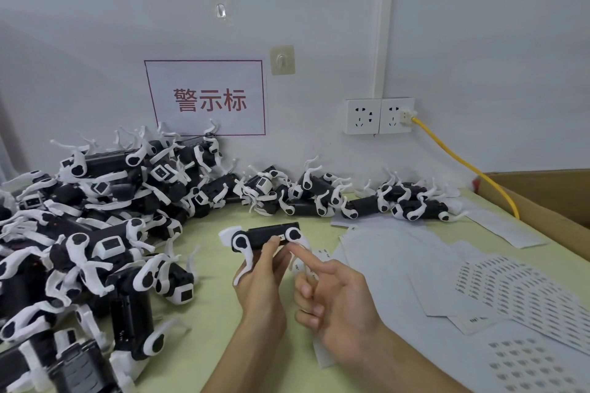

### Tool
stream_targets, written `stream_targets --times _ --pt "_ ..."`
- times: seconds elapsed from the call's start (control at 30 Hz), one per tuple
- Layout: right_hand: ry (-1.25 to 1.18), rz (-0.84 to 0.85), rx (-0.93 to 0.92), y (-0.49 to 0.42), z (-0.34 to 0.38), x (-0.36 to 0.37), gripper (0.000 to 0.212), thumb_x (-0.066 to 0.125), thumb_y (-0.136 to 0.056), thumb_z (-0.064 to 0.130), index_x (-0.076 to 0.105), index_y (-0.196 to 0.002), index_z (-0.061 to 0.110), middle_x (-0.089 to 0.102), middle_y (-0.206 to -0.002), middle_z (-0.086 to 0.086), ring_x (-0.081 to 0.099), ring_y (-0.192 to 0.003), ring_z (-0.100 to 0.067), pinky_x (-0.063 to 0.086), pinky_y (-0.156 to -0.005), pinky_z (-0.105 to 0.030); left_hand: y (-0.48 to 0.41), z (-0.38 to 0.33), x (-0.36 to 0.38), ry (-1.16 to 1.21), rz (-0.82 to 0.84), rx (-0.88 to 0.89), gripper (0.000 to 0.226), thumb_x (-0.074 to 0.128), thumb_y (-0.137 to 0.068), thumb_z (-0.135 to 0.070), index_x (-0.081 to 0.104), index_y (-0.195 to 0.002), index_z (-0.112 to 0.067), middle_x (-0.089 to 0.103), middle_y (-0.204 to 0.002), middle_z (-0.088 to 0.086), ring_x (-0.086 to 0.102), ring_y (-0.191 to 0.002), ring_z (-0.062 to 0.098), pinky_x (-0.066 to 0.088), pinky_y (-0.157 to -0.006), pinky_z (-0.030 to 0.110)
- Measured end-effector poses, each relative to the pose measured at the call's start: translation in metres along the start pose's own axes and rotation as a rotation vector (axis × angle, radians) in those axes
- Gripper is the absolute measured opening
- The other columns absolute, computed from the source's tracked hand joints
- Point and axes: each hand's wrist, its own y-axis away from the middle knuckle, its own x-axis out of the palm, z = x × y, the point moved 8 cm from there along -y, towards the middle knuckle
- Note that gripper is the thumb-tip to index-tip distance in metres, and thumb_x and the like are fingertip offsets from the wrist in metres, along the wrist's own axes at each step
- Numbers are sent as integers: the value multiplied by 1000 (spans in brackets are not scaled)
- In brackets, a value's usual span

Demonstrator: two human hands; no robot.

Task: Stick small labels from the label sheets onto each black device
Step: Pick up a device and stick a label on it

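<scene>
1 black device sits gripped in the left hand.

1. Your left hand holds one black box-shaped device with white legs level, a small white label on its near face.
2. Like devices lie heaped at left and in a row behind.
3. White label sheets lie fanned at right.

A pale green table carries a heap of devices at left, more in a row along the wall, and overlapping sheets at right.
</scene>
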Motion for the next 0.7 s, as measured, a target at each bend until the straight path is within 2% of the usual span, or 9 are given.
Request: stream_targets --times 0.1,0.2,0.27,0.4,0.53,0.6,0.63,0.7 --pt "40 -3 -14 1 4 -2 50 46 -86 22 71 -129 17 44 -66 -3 22 -51 -14 23 -45 -25 -9 -6 -3 113 16 10 7 71 -93 -8 68 -97 -3 75 -84 -1 78 -89 18 54 -95 32" --pt "94 6 -50 1 9 0 50 55 -76 25 76 -120 15 44 -64 -2 22 -50 -13 20 -47 -26 -14 -6 0 177 96 -58 9 71 -93 -13 67 -95 -5 68 -95 7 75 -90 18 57 -86 28" --pt "99 0 -81 1 14 0 52 61 -68 27 77 -114 11 43 -63 -3 24 -48 -13 21 -46 -25 -13 -5 5 183 153 -82 10 73 -91 -17 67 -95 -9 66 -98 6 73 -87 15 58 -82 25" --pt "103 -48 -154 0 27 -7 41 60 -72 25 78 -104 7 43 -61 -4 25 -46 -13 22 -44 -25 -11 -4 9 61 191 -26 22 72 -92 -18 70 -103 1 71 -102 12 73 -84 13 60 -75 23" --pt "232 -205 -307 3 48 -22 28 55 -85 15 75 -104 10 47 -65 -3 30 -48 -13 27 -45 -24 -8 -6 13 -122 214 76 44 70 -92 -30 68 -108 11 72 -101 15 70 -86 20 58 -77 23" --pt "396 -297 -430 8 63 -26 24 57 -90 15 79 -99 21 57 -75 -2 46 -56 -13 38 -53 -23 -5 -4 17 -211 239 103 46 67 -93 -38 72 -108 5 78 -103 12 73 -91 25 58 -84 30" --pt "493 -320 -474 10 68 -25 22 63 -87 21 79 -101 28 63 -84 2 56 -67 -10 43 -63 -23 -3 -3 20 -247 251 110 43 64 -96 -40 74 -107 0 79 -102 13 75 -94 27 58 -87 33" --pt "661 -287 -484 10 69 -17 37 72 -74 36 75 -111 38 69 -109 15 64 -99 -2 48 -86 -27 1 -2 24 -294 269 126 40 59 -99 -42 77 -104 -7 80 -95 12 77 -92 27 58 -83 33"
